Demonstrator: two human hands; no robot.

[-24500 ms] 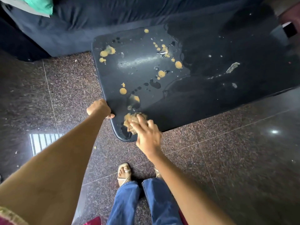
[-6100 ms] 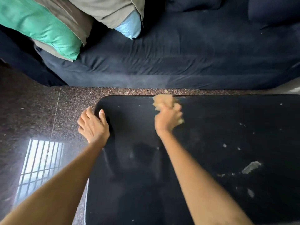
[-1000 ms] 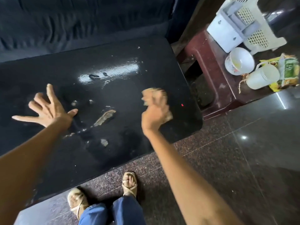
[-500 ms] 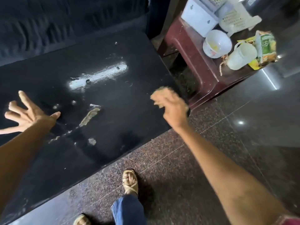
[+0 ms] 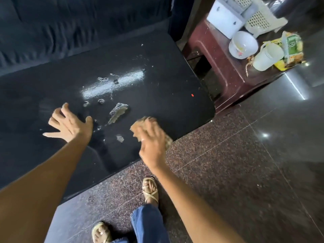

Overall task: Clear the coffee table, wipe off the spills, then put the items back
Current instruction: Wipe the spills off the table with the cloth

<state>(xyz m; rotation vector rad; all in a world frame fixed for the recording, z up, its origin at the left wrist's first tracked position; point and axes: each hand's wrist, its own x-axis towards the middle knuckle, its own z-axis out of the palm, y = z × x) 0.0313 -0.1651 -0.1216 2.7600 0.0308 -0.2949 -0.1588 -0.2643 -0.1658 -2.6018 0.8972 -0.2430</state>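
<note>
Head view: black glossy bench runs with its long axis from lower left to upper right across the frame, rounded near-right corner toward the maroon stool. Left hand lies flat on the bench top, fingers spread and straight, pointing up-left, thumb out toward the right. Right hand at the bench's near edge, fingers curled round a tan wadded cloth; cloth sticks out past the knuckles up-left and a bit shows on the right side of the hand too; hand is motion-blurred. Pale scuffed patch on the bench top between the two hands, elongated, long axis running lower left to upper right; cannot tell if residue or surface damage. Smaller pale spot just below it, near the right hand. A few wet droplets and smears further back beside a bright window glare. Small red dot near the right end of the bench. On the stool, well apart from the bench top: white bowl, white mug tilted with its handle up-left, green-yellow packet, white perforated basket lying over. Dark sofa behind the bench. Speckled floor below; sandalled feet and blue jeans at bottom.
</note>
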